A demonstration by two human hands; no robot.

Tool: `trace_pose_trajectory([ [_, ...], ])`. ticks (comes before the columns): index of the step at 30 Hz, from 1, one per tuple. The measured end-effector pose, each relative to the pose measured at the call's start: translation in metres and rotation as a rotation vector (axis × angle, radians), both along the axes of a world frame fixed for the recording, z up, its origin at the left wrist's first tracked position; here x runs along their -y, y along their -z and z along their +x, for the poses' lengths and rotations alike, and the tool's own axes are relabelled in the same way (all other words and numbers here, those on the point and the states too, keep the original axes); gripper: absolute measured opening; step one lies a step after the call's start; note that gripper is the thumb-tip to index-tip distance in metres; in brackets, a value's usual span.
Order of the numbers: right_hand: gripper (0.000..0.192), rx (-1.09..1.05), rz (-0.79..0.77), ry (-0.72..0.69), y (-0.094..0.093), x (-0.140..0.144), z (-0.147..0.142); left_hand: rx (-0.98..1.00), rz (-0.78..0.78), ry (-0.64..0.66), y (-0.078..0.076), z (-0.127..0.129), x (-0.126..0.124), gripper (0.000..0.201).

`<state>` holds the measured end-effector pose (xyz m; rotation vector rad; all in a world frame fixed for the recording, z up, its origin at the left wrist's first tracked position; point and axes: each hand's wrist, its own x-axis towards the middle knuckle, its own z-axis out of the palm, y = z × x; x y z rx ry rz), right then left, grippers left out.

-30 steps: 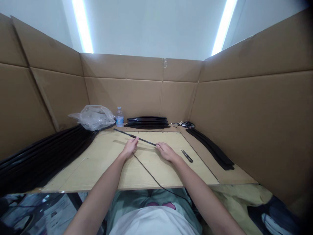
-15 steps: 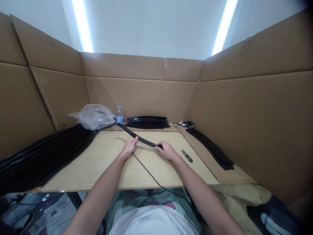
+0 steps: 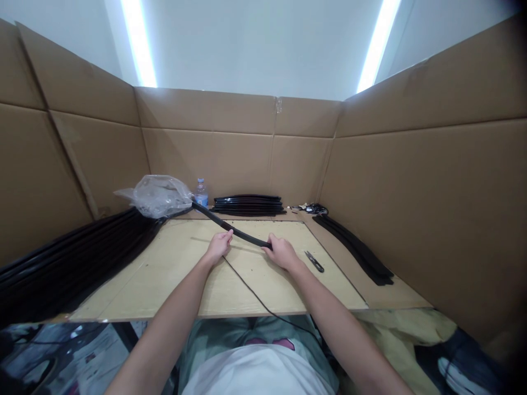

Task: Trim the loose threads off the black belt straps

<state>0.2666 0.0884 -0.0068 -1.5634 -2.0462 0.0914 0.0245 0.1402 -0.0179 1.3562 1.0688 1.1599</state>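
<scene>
gripping a black strip (image 3: 242, 236), right hand (image 3: 280, 253) hides its near end.

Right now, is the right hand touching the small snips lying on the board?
Apart. The head view shows the right hand gripping the black strip, with bare board between it and the snips.

One water bottle (image 3: 201, 192), one snips (image 3: 314, 261), one bag (image 3: 158, 196).

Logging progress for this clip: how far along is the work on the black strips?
Looks done: a neat stack of black strips at the back wall, and more strips laid along the right. In hand: left hand and right hand both grip one black strip over the board. Seemingly left: the large pile on the left. Snips lie untouched.
</scene>
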Motion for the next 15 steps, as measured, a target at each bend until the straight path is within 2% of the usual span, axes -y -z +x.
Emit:
trace_pose_trajectory([
  [7,0.029,-0.085,-0.011,-0.019,0.0040,-0.0028,-0.0015,-0.046,0.037,-0.048,-0.0013,0.0006,0.0009,0.043],
  [15,0.025,-0.164,-0.012,-0.082,0.0097,-0.0066,-0.0002,-0.084,0.070,-0.078,0.0008,0.0002,-0.0015,0.045],
])
